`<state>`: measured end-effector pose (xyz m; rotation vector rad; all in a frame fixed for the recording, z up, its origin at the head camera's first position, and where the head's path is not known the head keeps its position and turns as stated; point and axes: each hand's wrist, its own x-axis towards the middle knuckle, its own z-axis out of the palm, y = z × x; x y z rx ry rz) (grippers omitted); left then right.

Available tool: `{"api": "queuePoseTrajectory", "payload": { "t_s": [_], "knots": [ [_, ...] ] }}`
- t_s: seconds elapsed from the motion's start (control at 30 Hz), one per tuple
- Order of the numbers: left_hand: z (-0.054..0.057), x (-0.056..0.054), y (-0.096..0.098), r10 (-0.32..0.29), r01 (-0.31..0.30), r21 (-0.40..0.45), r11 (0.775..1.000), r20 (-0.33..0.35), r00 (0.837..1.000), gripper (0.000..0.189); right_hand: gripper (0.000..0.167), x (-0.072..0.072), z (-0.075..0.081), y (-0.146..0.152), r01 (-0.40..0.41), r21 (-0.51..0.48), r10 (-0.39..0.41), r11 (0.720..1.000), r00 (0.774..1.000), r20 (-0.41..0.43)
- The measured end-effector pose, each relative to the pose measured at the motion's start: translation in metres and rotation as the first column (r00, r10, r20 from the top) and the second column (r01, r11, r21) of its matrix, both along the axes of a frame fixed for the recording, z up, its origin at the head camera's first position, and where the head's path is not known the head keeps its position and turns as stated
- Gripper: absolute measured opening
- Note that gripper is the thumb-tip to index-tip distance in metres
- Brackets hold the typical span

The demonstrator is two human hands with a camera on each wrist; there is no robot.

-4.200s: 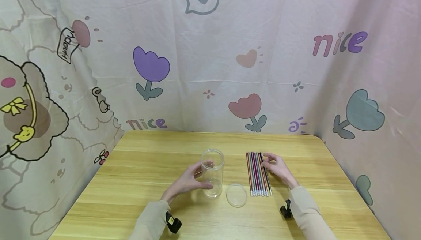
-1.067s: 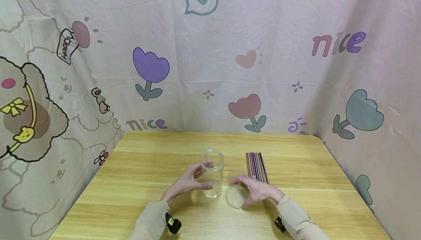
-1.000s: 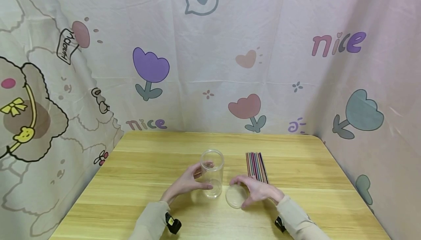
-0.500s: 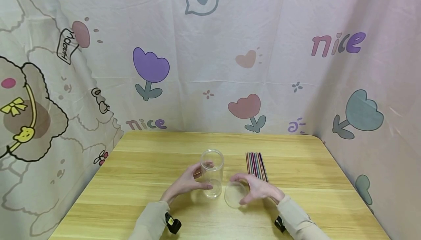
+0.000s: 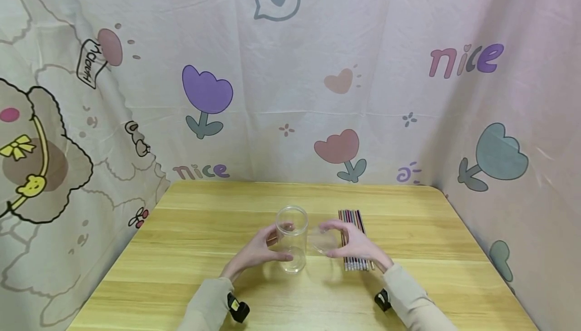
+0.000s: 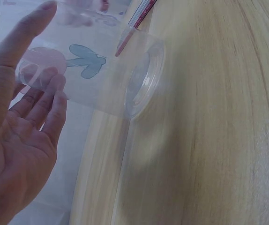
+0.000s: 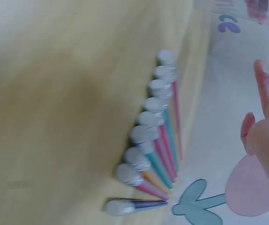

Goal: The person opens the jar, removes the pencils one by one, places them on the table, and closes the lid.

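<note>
A clear, lidless cylindrical jar (image 5: 296, 242) stands upright on the table. My left hand (image 5: 259, 248) grips its left side, thumb in front and fingers behind; the left wrist view shows the jar wall (image 6: 97, 89) between thumb and fingers. Just right of the jar, my right hand (image 5: 357, 245) pinches a clear round lid (image 5: 323, 241) by its edge, raised off the tabletop and blurred. Beneath and behind that hand lies a row of pencils (image 5: 352, 216) with white eraser ends, partly covered in the head view. The right wrist view shows their ends (image 7: 146, 119) plainly.
The wooden table (image 5: 218, 205) has a patterned cloth (image 5: 272, 68) hanging behind it and at both sides. One dark pencil (image 7: 137, 205) lies slightly apart from the row. Each wrist bears a small black camera (image 5: 238, 308).
My right hand has gone from the pencils to the lid, taken hold of it and lifted it up and away from me. The left hand and jar have stayed in place.
</note>
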<state>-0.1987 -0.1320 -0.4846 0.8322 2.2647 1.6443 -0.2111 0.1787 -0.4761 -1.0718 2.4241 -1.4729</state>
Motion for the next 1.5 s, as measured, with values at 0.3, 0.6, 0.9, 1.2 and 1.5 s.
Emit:
{"api": "queuePoseTrajectory", "payload": {
  "t_s": [0.3, 0.6, 0.9, 1.2, 1.5],
  "knots": [
    [0.000, 0.000, 0.000, 0.004, -0.004, -0.011, 1.000, 0.005, 1.000, 0.079, 0.063, -0.002, 0.018, -0.004, 0.055, -0.157, -0.064, 0.986, 0.997, -0.054],
    [-0.002, -0.001, 0.000, 0.009, -0.009, -0.018, 1.000, -0.007, 1.000, 0.079, 0.063, 0.004, 0.038, -0.014, 0.092, -0.250, -0.093, 0.964, 0.996, 0.011],
    [-0.001, -0.002, 0.000, -0.016, 0.016, -0.005, 1.000, -0.012, 1.000, 0.078, 0.062, 0.008, 0.056, -0.036, 0.091, -0.210, -0.098, 0.973, 0.995, -0.023],
    [-0.001, -0.001, -0.001, 0.001, -0.001, -0.010, 1.000, -0.003, 1.000, 0.078, 0.065, 0.010, 0.068, -0.053, 0.088, -0.115, -0.097, 0.990, 0.992, -0.079],
    [0.000, -0.001, 0.000, 0.002, -0.002, 0.006, 1.000, 0.003, 1.000, 0.079, 0.067, 0.009, 0.072, -0.065, 0.083, -0.072, -0.091, 0.994, 0.989, -0.113]
  ]
}}
